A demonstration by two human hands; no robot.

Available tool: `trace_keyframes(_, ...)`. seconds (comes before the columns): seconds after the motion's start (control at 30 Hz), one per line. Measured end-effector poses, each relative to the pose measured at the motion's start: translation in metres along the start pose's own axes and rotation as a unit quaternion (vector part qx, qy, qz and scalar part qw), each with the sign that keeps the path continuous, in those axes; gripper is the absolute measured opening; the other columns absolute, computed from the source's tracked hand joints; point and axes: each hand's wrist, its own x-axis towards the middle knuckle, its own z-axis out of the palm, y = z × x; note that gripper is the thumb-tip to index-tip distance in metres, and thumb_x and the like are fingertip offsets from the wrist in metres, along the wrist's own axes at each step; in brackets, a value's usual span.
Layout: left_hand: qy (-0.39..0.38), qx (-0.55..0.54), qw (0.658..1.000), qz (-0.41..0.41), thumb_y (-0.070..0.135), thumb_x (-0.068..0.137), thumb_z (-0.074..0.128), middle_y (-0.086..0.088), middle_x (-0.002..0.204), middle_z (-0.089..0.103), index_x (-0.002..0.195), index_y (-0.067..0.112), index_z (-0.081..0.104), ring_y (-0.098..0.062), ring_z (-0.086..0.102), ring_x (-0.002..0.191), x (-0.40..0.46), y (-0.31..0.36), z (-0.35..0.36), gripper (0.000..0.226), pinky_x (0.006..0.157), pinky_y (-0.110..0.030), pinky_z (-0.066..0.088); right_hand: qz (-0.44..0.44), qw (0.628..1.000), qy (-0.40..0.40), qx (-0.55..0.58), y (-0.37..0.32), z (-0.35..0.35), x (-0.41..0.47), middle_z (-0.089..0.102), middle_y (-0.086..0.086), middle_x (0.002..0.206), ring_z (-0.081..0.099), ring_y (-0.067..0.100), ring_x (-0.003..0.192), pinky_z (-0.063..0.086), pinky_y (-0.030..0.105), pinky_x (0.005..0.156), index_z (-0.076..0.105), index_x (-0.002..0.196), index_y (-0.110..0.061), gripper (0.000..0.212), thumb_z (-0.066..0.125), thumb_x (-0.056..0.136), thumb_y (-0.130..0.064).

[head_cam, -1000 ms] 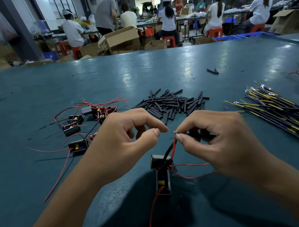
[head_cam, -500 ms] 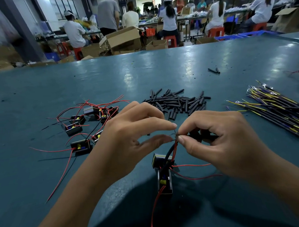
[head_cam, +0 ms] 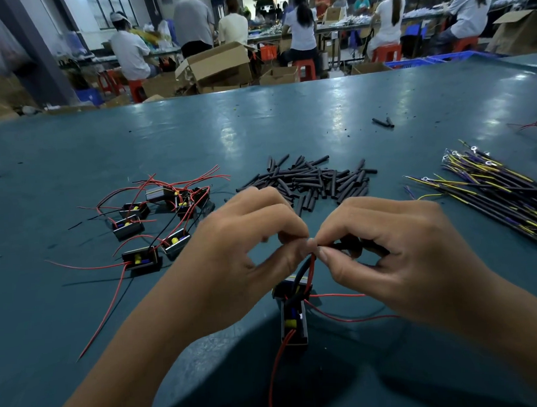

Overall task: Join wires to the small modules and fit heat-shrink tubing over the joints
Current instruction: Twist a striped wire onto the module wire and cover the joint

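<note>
Behind the teal table [head_cam: 74,150], seated workers and open cartons filled the far side of the hall. Toward the table's left edge, modules [head_cam: 139,236] with red leads lay in a loose cluster; tubing [head_cam: 315,179] was heaped at mid-table, and a wire bundle [head_cam: 500,190] lay by the right edge. Near the front edge, one module [head_cam: 294,322] rested on the table, its red and black leads drawn up between the hands. The left hand [head_cam: 241,250] was arched, thumb and forefinger pinching the lead tips. The right hand [head_cam: 392,247] pinched the same joint from the opposite side, a black wire or sleeve seemingly curled under its other fingers. The strands would best be twisted tight and flat, so that tubing could slide over without snagging.
</note>
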Motion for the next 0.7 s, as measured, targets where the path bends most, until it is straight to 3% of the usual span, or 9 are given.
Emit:
trace_keyframes(0.07, -0.027, -0.133, 0.986, -0.092, 0.028, 0.094, 0.065, 0.007, 0.074, 0.055, 0.08, 0.019, 0.067, -0.006, 0.045, 0.066, -0.001, 0.003, 0.003, 0.016, 0.061, -0.017, 0.034, -0.001, 1.0, 0.002, -0.004, 0.0, 0.0, 0.0, 0.063, -0.007, 0.078, 0.058, 0.009, 0.069, 0.045, 0.021, 0.063, 0.072, 0.086, -0.014, 0.003, 0.07, 0.088, -0.015)
trace_keyframes(0.17, -0.028, -0.322, 0.919, -0.228, 0.022, 0.085, 0.065, 0.008, 0.056, 0.046, 0.066, 0.023, 0.067, -0.007, 0.036, 0.052, 0.001, 0.006, 0.007, 0.019, 0.051, -0.019, 0.029, 0.008, 1.0, -0.001, 0.019, -0.001, 0.002, 0.0, 0.063, -0.01, 0.078, 0.058, 0.007, 0.069, 0.042, 0.016, 0.064, 0.073, 0.085, -0.014, 0.003, 0.071, 0.087, -0.014)
trace_keyframes(0.23, -0.031, -0.36, 0.891, -0.274, 0.025, 0.081, 0.067, 0.002, 0.056, 0.041, 0.065, 0.022, 0.067, -0.012, 0.03, 0.053, 0.001, 0.006, 0.009, 0.017, 0.051, -0.025, 0.023, 0.022, 0.999, -0.001, 0.038, 0.0, 0.002, 0.001, 0.064, -0.011, 0.076, 0.058, 0.009, 0.067, 0.04, 0.014, 0.063, 0.073, 0.084, -0.015, 0.003, 0.071, 0.087, -0.015)
trace_keyframes(0.3, -0.036, -0.357, 0.891, -0.28, 0.032, 0.078, 0.069, -0.001, 0.058, 0.039, 0.067, 0.021, 0.067, -0.016, 0.028, 0.055, 0.001, 0.006, 0.008, 0.016, 0.051, -0.03, 0.021, 0.031, 0.998, -0.003, 0.047, 0.0, 0.001, 0.001, 0.064, -0.012, 0.075, 0.059, 0.01, 0.067, 0.04, 0.015, 0.062, 0.073, 0.084, -0.016, 0.003, 0.071, 0.086, -0.016)
trace_keyframes(0.37, -0.038, -0.374, 0.879, -0.292, 0.029, 0.078, 0.068, 0.0, 0.056, 0.037, 0.065, 0.021, 0.068, -0.015, 0.026, 0.053, 0.001, 0.006, 0.008, 0.015, 0.049, -0.027, 0.021, 0.032, 0.998, -0.003, 0.051, -0.001, 0.001, 0.002, 0.064, -0.012, 0.075, 0.06, 0.011, 0.067, 0.042, 0.016, 0.062, 0.073, 0.084, -0.016, 0.003, 0.071, 0.086, -0.016)
trace_keyframes(0.5, -0.053, -0.447, 0.823, -0.348, 0.014, 0.08, 0.058, 0.006, 0.049, 0.035, 0.06, 0.02, 0.065, -0.01, 0.023, 0.045, 0.003, 0.009, 0.006, 0.022, 0.043, -0.019, 0.023, 0.026, 0.998, -0.002, 0.05, -0.005, 0.002, 0.001, 0.063, -0.012, 0.074, 0.058, 0.009, 0.066, 0.041, 0.015, 0.062, 0.072, 0.082, -0.016, 0.003, 0.072, 0.086, -0.016)
trace_keyframes(0.57, -0.042, -0.403, 0.857, -0.319, 0.019, 0.081, 0.06, 0.008, 0.05, 0.037, 0.062, 0.021, 0.064, -0.01, 0.025, 0.046, 0.004, 0.012, 0.005, 0.02, 0.044, -0.022, 0.023, 0.027, 0.999, -0.003, 0.047, -0.005, 0.002, 0.001, 0.063, -0.011, 0.074, 0.058, 0.01, 0.066, 0.043, 0.017, 0.061, 0.072, 0.082, -0.015, 0.004, 0.072, 0.086, -0.015)
trace_keyframes(0.63, -0.027, -0.246, 0.943, -0.221, 0.026, 0.085, 0.063, 0.013, 0.055, 0.041, 0.067, 0.023, 0.06, -0.006, 0.032, 0.049, 0.003, 0.014, 0.004, 0.018, 0.048, -0.018, 0.026, 0.026, 0.999, 0.0, 0.035, -0.005, 0.001, 0.002, 0.063, -0.011, 0.074, 0.057, 0.01, 0.066, 0.043, 0.017, 0.061, 0.072, 0.082, -0.015, 0.004, 0.072, 0.086, -0.014)
trace_keyframes(0.7, -0.018, -0.095, 0.986, -0.135, 0.032, 0.089, 0.058, 0.017, 0.064, 0.047, 0.073, 0.024, 0.054, -0.002, 0.041, 0.055, 0.002, 0.018, 0.002, 0.018, 0.053, -0.01, 0.03, 0.023, 1.0, 0.003, 0.019, -0.004, 0.001, 0.002, 0.062, -0.01, 0.074, 0.056, 0.01, 0.065, 0.043, 0.018, 0.061, 0.072, 0.082, -0.015, 0.004, 0.071, 0.086, -0.014)
